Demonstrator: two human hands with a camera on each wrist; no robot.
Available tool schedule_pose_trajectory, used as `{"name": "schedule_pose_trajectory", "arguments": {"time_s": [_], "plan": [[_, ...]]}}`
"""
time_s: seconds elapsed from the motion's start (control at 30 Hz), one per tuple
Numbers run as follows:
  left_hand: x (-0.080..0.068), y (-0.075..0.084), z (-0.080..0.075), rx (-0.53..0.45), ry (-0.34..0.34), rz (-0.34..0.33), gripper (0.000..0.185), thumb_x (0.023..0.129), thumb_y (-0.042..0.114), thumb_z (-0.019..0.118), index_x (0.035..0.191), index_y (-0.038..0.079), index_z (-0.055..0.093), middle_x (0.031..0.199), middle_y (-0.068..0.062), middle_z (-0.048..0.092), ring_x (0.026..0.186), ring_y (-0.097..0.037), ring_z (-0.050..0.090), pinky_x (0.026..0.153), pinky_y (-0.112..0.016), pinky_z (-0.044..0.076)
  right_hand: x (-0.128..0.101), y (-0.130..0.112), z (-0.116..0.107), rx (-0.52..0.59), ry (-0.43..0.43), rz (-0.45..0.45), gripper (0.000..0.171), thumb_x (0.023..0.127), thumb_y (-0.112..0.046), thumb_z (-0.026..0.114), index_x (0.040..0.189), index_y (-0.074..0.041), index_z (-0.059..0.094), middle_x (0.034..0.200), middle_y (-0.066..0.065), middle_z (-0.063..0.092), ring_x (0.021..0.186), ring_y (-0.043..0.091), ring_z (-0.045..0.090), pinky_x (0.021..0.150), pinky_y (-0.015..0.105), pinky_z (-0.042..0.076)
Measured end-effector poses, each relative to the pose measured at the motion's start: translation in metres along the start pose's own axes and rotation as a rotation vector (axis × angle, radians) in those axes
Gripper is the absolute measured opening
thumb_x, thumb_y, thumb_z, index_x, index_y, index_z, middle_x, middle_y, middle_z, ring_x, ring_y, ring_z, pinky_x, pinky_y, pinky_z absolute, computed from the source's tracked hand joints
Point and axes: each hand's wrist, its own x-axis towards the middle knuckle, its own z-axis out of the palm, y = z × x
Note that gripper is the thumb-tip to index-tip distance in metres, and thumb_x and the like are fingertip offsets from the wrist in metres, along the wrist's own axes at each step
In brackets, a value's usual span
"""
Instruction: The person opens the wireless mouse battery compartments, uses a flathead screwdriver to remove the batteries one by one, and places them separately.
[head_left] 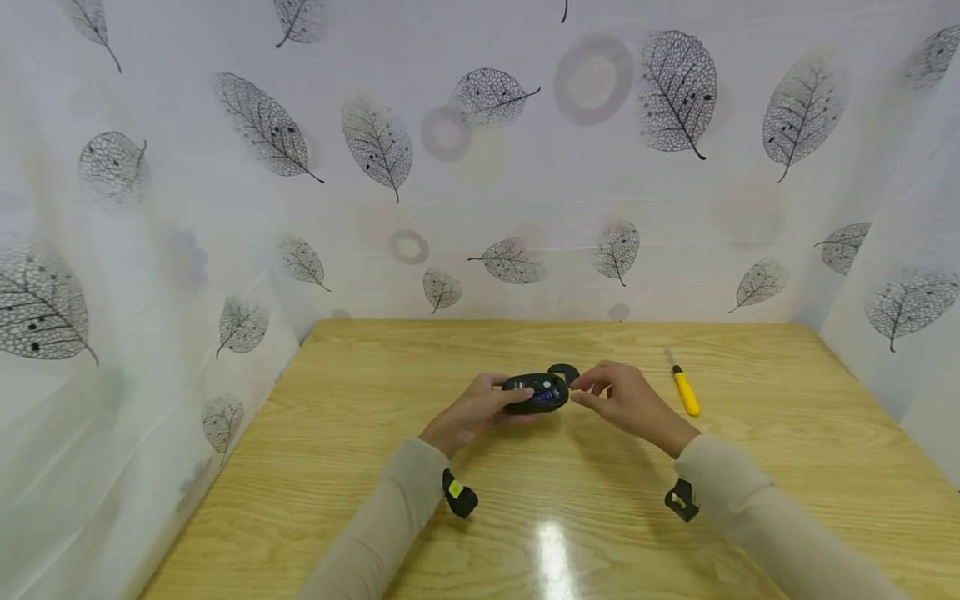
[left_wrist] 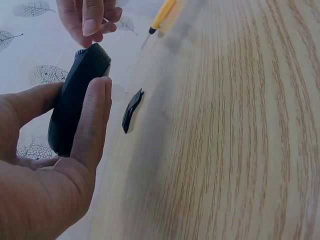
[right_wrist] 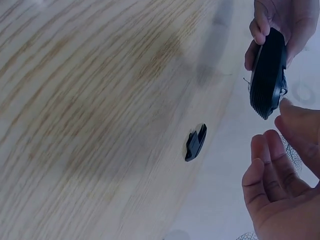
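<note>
My left hand (head_left: 480, 408) holds a black computer mouse (head_left: 517, 407) with its underside turned up, the thumb lying across it. The battery compartment stands uncovered, and a blue battery (head_left: 545, 397) shows inside. My right hand (head_left: 626, 400) is at the mouse's right end, thumb and index fingertips close together there. Whether they pinch something small cannot be made out. In the right wrist view the other fingers (right_wrist: 272, 150) of that hand are bent. A curved black cover (right_wrist: 196, 142) lies on the table just beyond the mouse.
A yellow-handled screwdriver (head_left: 686, 393) lies on the wooden table (head_left: 360, 500), right of my right hand. Leaf-patterned curtains (head_left: 480, 192) hang behind the table and along both sides.
</note>
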Motion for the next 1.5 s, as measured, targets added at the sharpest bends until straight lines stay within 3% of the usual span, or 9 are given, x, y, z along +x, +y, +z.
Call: {"name": "schedule_pose_trajectory", "arguments": {"time_s": [0.67, 1.2, 1.5], "plan": [[-0.001, 0.001, 0.005, -0.004, -0.027, 0.014, 0.049, 0.099, 0.009, 0.067, 0.139, -0.011, 0.048, 0.131, -0.025, 0.055, 0.106, -0.032, 0.070, 0.092, -0.036, 0.058, 0.006, -0.002, 0.015, 0.040, 0.025, -0.074, 0.020, 0.089, -0.010, 0.079, 0.108, -0.005, 0.080, 0.096, 0.002, 0.064, 0.075, 0.012, 0.054, 0.063, 0.027, 0.051], [0.000, 0.001, 0.007, -0.017, -0.029, 0.006, 0.048, 0.099, 0.007, 0.066, 0.140, -0.012, 0.047, 0.133, -0.025, 0.053, 0.107, -0.030, 0.068, 0.094, -0.037, 0.057, 0.004, 0.002, 0.021, 0.084, 0.111, -0.122, 0.009, 0.085, -0.006, 0.081, 0.094, -0.008, 0.082, 0.090, -0.003, 0.064, 0.074, 0.011, 0.054, 0.060, 0.027, 0.047], [0.001, -0.001, 0.006, 0.002, -0.038, 0.004, 0.047, 0.099, 0.006, 0.065, 0.139, -0.012, 0.047, 0.133, -0.026, 0.052, 0.105, -0.031, 0.069, 0.094, -0.038, 0.057, 0.003, 0.003, 0.025, 0.116, 0.131, -0.107, 0.008, 0.085, -0.005, 0.081, 0.092, -0.009, 0.082, 0.088, -0.004, 0.064, 0.075, 0.011, 0.054, 0.062, 0.027, 0.047]]}}
